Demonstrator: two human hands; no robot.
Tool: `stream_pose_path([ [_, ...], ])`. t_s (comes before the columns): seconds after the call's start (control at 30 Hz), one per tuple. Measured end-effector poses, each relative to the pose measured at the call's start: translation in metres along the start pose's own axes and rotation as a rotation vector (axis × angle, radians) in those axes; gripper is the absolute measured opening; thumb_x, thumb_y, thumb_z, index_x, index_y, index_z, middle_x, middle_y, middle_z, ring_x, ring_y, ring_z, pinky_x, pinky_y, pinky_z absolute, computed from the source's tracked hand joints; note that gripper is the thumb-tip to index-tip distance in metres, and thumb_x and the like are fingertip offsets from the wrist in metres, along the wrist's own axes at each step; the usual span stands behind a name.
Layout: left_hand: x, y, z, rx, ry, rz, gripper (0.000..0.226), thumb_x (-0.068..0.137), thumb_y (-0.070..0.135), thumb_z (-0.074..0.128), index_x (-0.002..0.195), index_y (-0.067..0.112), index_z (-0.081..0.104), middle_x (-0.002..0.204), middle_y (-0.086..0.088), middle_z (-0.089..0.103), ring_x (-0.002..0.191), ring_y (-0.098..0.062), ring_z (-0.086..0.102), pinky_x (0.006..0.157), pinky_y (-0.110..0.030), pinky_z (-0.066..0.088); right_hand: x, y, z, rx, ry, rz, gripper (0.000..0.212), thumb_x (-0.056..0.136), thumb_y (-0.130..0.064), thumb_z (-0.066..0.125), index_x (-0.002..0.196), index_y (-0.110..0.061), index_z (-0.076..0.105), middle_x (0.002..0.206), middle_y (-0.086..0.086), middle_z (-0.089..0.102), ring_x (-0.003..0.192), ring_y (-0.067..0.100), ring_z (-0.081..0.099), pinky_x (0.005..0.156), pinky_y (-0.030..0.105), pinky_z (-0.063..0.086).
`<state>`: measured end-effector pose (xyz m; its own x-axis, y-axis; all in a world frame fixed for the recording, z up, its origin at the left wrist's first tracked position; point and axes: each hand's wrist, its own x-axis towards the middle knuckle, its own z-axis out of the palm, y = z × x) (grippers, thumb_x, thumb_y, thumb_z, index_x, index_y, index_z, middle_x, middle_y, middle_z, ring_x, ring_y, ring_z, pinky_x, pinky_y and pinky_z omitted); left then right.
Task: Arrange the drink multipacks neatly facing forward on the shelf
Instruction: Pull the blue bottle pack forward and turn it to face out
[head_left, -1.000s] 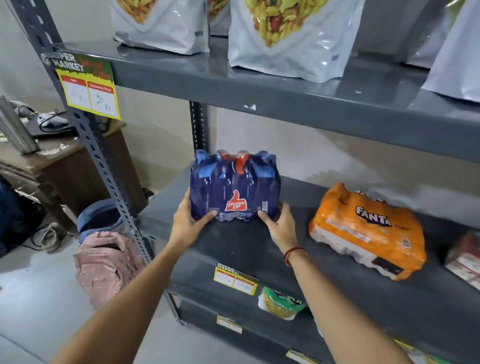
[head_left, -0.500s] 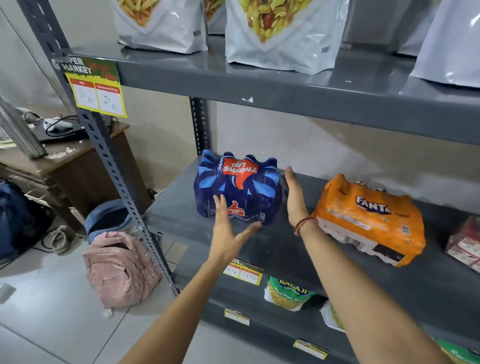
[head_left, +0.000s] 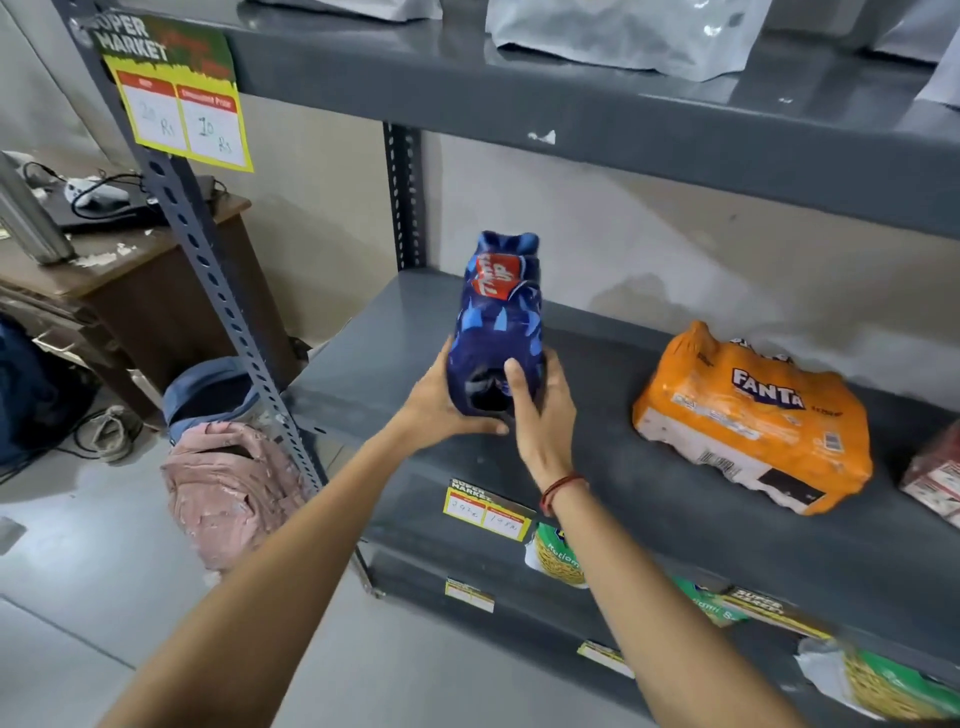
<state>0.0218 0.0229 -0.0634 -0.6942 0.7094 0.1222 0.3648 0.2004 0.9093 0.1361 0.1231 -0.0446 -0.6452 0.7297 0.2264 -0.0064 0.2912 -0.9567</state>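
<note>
Drink multipacks on the middle shelf (head_left: 597, 457) are not yet in order, as far as this view shows. Taking the orange Fanta pack (head_left: 748, 415) as the landmark: the blue Thums Up pack (head_left: 501, 317) sits well to its left, near the left end of the same shelf, turned so that a narrow end points at the camera and its red logo runs sideways up the wrap. The left hand (head_left: 441, 400) cups the near lower left corner of that blue pack and the right hand (head_left: 540, 405) closes on its near right side with the thumb laid across the end, so both hands hold it between them. The Fanta pack itself lies slanted, logo up and barcode toward the front edge, untouched. Further right of it a red and white pack (head_left: 935, 483) is cut off by the frame; its facing cannot be told. By my judgement, the blue pack's turn is unfinished and the Fanta pack still needs squaring
</note>
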Motion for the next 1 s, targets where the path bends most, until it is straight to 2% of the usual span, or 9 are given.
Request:
stream_pose_path([
  [0.1,-0.006,-0.016,-0.019,-0.036,0.105,-0.06,0.084,0.056,0.035,0.087,0.129,0.023,0.047,0.108,0.019,0.064,0.09,0.016,0.06,0.09,-0.018,0.049,-0.025,-0.004,0.026,0.043,0.054,0.007,0.059,0.089,-0.049,0.05,0.138,-0.016,0.044,0.136,0.007,0.057,0.125,0.017,0.053,0.106,0.036,0.042],
  [0.2,0.0,-0.021,-0.05,-0.064,0.253,-0.139,0.064,0.074,0.017,0.077,0.13,0.006,0.05,0.117,-0.005,0.064,0.102,-0.008,0.064,0.098,-0.03,0.047,-0.04,-0.005,0.04,-0.016,-0.063,-0.02,0.061,0.09,-0.051,0.045,0.14,-0.016,0.044,0.14,0.004,0.054,0.128,0.011,0.049,0.107,0.021,0.035],
  [0.27,0.003,-0.024,-0.063,-0.051,0.393,-0.164,0.054,0.081,0.024,0.07,0.129,0.006,0.052,0.12,-0.009,0.063,0.108,-0.016,0.061,0.097,-0.027,0.046,-0.035,-0.005,0.04,-0.075,-0.138,-0.068,0.056,0.092,-0.046,0.048,0.139,-0.015,0.044,0.141,0.002,0.052,0.129,0.009,0.046,0.107,0.017,0.032],
  [0.37,-0.003,-0.024,-0.055,-0.09,0.538,-0.168,0.05,0.086,0.044,0.058,0.125,0.012,0.055,0.115,-0.003,0.065,0.098,-0.007,0.062,0.081,-0.008,0.046,-0.012,-0.003,0.022,-0.163,0.056,-0.155,0.048,0.09,-0.037,0.058,0.129,-0.011,0.049,0.13,0.007,0.054,0.12,0.014,0.047,0.101,0.023,0.036],
  [0.47,-0.008,-0.022,-0.028,-0.219,0.429,-0.115,0.07,0.075,0.063,0.059,0.129,0.019,0.05,0.121,0.006,0.058,0.101,0.003,0.057,0.078,-0.004,0.045,0.02,0.008,-0.007,-0.236,0.296,-0.112,0.062,0.082,-0.037,0.069,0.129,-0.005,0.045,0.129,0.017,0.047,0.122,0.025,0.044,0.098,0.031,0.04],
  [0.53,-0.004,-0.023,-0.018,-0.251,0.422,-0.106,0.079,0.068,0.063,0.065,0.131,0.02,0.046,0.125,0.007,0.052,0.107,-0.003,0.055,0.087,-0.016,0.047,0.041,0.014,-0.022,-0.221,0.227,-0.011,0.075,0.076,-0.04,0.074,0.133,-0.006,0.04,0.136,0.017,0.043,0.126,0.026,0.044,0.099,0.032,0.04],
  [0.67,0.013,-0.029,-0.021,-0.128,0.4,-0.099,0.065,0.078,0.045,0.068,0.132,0.017,0.043,0.128,0.001,0.048,0.114,-0.014,0.052,0.095,-0.029,0.047,0.062,0.024,-0.024,-0.059,-0.046,0.138,0.067,0.077,-0.042,0.072,0.131,-0.016,0.042,0.13,0.006,0.056,0.118,0.023,0.057,0.091,0.027,0.049],
  [0.83,0.038,-0.036,-0.05,-0.182,0.243,-0.149,0.056,0.084,0.038,0.064,0.132,0.015,0.044,0.126,-0.001,0.057,0.103,-0.01,0.059,0.08,-0.017,0.052,0.05,0.031,-0.011,-0.201,0.023,0.06,0.061,0.078,-0.039,0.073,0.125,-0.011,0.046,0.126,0.009,0.06,0.113,0.025,0.06,0.088,0.032,0.05],
  [1.0,0.055,-0.038,-0.069,-0.189,0.116,-0.173,0.057,0.089,0.036,0.057,0.136,0.011,0.038,0.132,-0.007,0.055,0.113,-0.019,0.057,0.101,-0.042,0.046,0.041,0.028,-0.006,-0.329,-0.012,0.001,0.056,0.078,-0.032,0.074,0.121,-0.006,0.048,0.122,0.012,0.063,0.11,0.031,0.062,0.089,0.04,0.052],
])
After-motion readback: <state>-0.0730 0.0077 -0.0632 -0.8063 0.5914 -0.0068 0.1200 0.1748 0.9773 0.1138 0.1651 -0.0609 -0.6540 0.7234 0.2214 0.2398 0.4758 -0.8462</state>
